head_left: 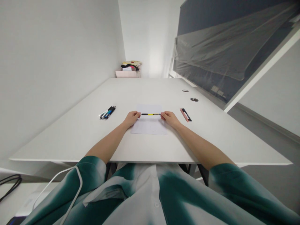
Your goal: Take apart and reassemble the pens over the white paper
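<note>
A yellow and black pen (150, 114) is held level above a white sheet of paper (150, 126) on the white table (70, 134). My left hand (132, 118) pinches the pen's left end. My right hand (169, 118) pinches its right end. Both hands are closed on it, just above the paper.
A bunch of several dark and blue pens (107, 112) lies to the left of the paper. A pink pen and a black pen (185, 114) lie to the right. Two round cable holes (194, 99) sit further back right. A box with piled items (128, 70) stands beyond the far edge.
</note>
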`<state>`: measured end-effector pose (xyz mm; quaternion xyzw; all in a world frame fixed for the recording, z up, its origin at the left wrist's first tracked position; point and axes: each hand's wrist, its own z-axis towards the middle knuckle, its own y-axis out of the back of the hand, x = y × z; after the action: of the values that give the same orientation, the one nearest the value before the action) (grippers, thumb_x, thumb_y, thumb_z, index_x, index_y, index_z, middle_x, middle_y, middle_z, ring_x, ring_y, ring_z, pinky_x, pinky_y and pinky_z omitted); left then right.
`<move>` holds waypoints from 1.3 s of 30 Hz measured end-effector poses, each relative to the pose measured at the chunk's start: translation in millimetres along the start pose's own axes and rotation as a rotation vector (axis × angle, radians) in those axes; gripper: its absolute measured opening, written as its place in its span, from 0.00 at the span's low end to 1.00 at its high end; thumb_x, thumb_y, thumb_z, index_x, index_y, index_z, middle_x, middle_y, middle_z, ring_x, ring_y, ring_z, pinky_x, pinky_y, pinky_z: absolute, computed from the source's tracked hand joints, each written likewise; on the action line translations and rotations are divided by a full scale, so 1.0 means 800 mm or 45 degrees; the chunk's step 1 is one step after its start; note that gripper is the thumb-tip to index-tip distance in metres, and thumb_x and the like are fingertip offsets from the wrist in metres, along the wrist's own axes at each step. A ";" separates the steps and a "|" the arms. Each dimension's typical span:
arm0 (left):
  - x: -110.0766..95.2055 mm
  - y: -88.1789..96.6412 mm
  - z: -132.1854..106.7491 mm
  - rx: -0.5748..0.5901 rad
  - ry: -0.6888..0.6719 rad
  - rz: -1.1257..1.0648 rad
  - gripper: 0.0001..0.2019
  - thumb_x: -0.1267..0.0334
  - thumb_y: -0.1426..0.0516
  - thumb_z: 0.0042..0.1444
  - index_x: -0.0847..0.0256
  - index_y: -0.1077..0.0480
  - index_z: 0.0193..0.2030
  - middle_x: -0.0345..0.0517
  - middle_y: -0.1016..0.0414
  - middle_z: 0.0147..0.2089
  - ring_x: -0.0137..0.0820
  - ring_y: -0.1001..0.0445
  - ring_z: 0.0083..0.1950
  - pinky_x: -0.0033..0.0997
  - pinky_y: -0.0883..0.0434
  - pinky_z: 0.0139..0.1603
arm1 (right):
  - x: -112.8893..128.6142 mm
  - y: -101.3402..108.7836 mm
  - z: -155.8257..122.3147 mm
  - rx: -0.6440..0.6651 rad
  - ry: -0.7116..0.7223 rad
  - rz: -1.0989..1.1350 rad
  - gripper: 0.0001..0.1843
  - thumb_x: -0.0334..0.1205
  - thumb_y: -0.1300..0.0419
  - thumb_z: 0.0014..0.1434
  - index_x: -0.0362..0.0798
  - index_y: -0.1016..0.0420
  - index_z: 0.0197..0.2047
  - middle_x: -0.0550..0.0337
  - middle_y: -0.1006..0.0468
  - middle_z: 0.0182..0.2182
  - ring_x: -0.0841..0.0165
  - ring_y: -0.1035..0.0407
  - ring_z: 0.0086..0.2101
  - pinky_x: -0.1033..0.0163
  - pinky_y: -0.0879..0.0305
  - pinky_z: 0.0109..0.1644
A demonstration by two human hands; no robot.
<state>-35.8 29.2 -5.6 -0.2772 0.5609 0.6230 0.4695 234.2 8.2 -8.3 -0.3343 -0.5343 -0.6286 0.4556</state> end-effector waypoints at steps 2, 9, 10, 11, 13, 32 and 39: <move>0.000 0.000 0.000 0.001 -0.001 -0.001 0.20 0.45 0.45 0.54 0.61 0.30 0.26 0.44 0.26 0.28 0.30 0.33 0.30 0.31 0.36 0.36 | 0.000 0.000 0.000 0.007 -0.003 -0.008 0.25 0.63 0.43 0.52 0.47 0.28 0.26 0.57 0.24 0.23 0.68 0.33 0.27 0.63 0.36 0.34; 0.003 -0.002 0.003 0.003 -0.006 0.020 0.20 0.44 0.46 0.54 0.61 0.31 0.26 0.44 0.28 0.27 0.30 0.34 0.30 0.31 0.36 0.35 | -0.002 -0.001 0.001 -0.007 0.005 -0.025 0.26 0.63 0.43 0.52 0.47 0.28 0.25 0.58 0.25 0.22 0.69 0.35 0.25 0.64 0.38 0.33; 0.003 -0.002 0.003 0.001 -0.003 0.018 0.21 0.44 0.46 0.53 0.61 0.31 0.26 0.44 0.28 0.27 0.30 0.34 0.30 0.31 0.36 0.36 | -0.002 0.000 0.001 -0.006 0.005 -0.023 0.25 0.63 0.43 0.52 0.47 0.28 0.25 0.58 0.25 0.22 0.69 0.35 0.25 0.64 0.39 0.33; 0.003 -0.002 0.003 0.000 0.001 0.015 0.21 0.43 0.46 0.53 0.61 0.31 0.26 0.44 0.28 0.27 0.30 0.34 0.30 0.31 0.36 0.36 | -0.001 0.000 0.001 -0.004 0.000 -0.022 0.25 0.63 0.43 0.53 0.46 0.28 0.26 0.58 0.25 0.22 0.69 0.35 0.25 0.63 0.39 0.33; 0.002 -0.002 0.003 -0.001 0.004 0.011 0.21 0.43 0.46 0.52 0.61 0.31 0.26 0.44 0.27 0.27 0.30 0.34 0.30 0.32 0.36 0.36 | -0.001 0.000 0.001 -0.002 -0.012 -0.017 0.25 0.62 0.43 0.53 0.46 0.28 0.26 0.57 0.25 0.23 0.69 0.34 0.26 0.63 0.38 0.33; -0.008 0.000 -0.002 0.011 0.020 -0.013 0.21 0.43 0.46 0.52 0.60 0.32 0.26 0.45 0.27 0.28 0.31 0.34 0.31 0.32 0.37 0.36 | 0.004 -0.001 -0.001 -0.005 -0.022 0.007 0.25 0.63 0.42 0.51 0.47 0.28 0.25 0.57 0.24 0.23 0.68 0.33 0.26 0.63 0.35 0.34; -0.008 0.000 -0.003 -0.009 0.020 0.032 0.19 0.45 0.46 0.52 0.61 0.31 0.27 0.43 0.29 0.26 0.30 0.37 0.28 0.30 0.40 0.31 | 0.004 0.002 -0.001 -0.003 0.015 -0.050 0.23 0.60 0.41 0.54 0.46 0.27 0.26 0.57 0.24 0.23 0.68 0.34 0.26 0.63 0.37 0.33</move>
<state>-33.6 25.5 -0.8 -0.2765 0.5659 0.6286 0.4563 234.6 6.5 -5.4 -0.3206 -0.5376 -0.6400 0.4458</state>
